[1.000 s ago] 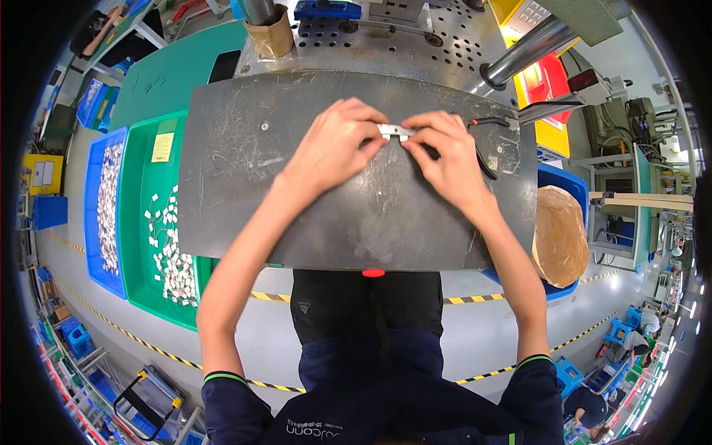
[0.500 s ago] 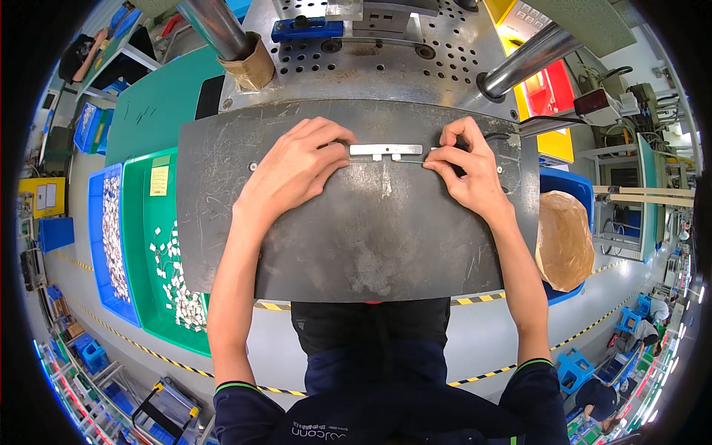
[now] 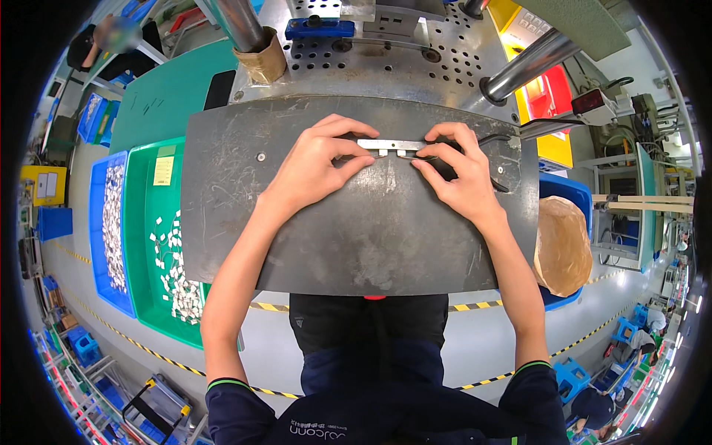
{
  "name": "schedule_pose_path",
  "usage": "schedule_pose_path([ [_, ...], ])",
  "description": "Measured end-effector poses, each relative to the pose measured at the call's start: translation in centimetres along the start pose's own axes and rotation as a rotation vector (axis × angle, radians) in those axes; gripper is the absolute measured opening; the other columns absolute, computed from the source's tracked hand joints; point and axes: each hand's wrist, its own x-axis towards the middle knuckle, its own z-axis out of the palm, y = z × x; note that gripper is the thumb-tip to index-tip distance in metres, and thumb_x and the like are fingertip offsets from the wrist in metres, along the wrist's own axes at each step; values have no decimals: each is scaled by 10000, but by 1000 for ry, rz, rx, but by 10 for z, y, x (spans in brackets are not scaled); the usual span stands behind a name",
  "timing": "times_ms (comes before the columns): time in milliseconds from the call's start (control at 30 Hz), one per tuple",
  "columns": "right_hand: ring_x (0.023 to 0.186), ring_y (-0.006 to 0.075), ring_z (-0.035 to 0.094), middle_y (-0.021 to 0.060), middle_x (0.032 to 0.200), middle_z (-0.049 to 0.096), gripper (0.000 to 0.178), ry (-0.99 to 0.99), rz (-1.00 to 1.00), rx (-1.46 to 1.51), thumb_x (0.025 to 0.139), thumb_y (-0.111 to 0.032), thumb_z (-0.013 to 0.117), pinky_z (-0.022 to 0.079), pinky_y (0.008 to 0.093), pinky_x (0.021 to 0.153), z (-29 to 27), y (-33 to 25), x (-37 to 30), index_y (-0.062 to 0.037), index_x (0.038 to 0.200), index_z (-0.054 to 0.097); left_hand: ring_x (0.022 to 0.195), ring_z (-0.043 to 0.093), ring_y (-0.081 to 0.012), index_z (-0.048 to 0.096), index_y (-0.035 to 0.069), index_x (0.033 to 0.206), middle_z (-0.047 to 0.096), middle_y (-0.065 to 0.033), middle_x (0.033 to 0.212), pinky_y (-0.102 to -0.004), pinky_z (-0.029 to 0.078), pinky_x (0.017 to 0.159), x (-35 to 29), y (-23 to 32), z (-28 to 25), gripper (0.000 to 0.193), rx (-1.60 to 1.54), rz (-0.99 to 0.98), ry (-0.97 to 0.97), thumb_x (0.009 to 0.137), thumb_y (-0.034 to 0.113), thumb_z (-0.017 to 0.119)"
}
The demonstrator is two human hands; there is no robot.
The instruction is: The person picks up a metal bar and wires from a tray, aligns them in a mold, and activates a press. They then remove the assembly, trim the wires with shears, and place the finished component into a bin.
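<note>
A narrow silvery metal bar lies crosswise near the far part of a dark metal plate. Two small white connectors sit side by side against its near edge, with thin wire running out from them. My left hand is closed at the bar's left end, index finger on the bar and thumb below, by the left connector. On the other side my right hand pinches the wire beside the right connector, its index finger touching the bar's right end. Fingertips partly hide both ends.
The dark plate spans my front. Left stand a green bin of white connectors with wires and a blue bin of small parts. Right is a paper-lined blue bin. Beyond are steel posts and a perforated machine bed.
My left hand has moved right and its fingers have come onto the bar's left end. My right hand has moved inward, close against the right connector. The view has shifted slightly.
</note>
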Motion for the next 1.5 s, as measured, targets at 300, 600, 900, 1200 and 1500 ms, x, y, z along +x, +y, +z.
schedule_pose_path([
  [300, 1037, 277, 644, 64, 1098, 718, 124, 32, 40, 55, 844, -58, 812, 483, 390, 920, 19, -7, 7, -39, 924, 719, 988, 708, -262, 817, 21, 912, 779, -75, 1066, -374, 553, 886, 4, -3, 24, 114, 112, 89, 144, 802, 39, 837],
  [600, 1165, 337, 632, 140, 1237, 681, 460, 0, -54, 35, 814, -166, 857, 444, 455, 1049, 27, -1, 29, -59, 1207, 643, 943, 715, -279, 771, 24, 798, 785, -90, 1006, -393, 549, 866, 2, -12, 24, 78, 93, 96, 251, 759, 42, 837],
  [900, 986, 258, 691, 130, 998, 734, 393, 38, 93, -179, 900, -385, 756, 524, 389, 918, -22, 80, 244, -45, 1094, 725, 1001, 658, -304, 678, 70, 975, 699, -81, 1122, -415, 531, 855, 6, 0, 27, 260, 134, 135, 275, 779, 91, 847],
  [1200, 762, 201, 654, 68, 752, 692, 389, 146, 9, -290, 818, -433, 771, 501, 370, 719, -17, 82, 231, -52, 880, 723, 1084, 664, -292, 707, 45, 1064, 595, -131, 1312, -397, 534, 925, 2, 17, 10, 250, 25, -107, 401, 837, 68, 809],
  [1500, 758, 268, 606, 87, 805, 639, 690, -190, -221, -154, 618, -379, 946, 432, 412, 814, -24, -63, 11, 22, 1122, 700, 1255, 582, -347, 676, 42, 1299, 631, -133, 1352, -447, 469, 1092, -74, 85, 4, 531, 138, -44, 207, 788, 80, 816],
])
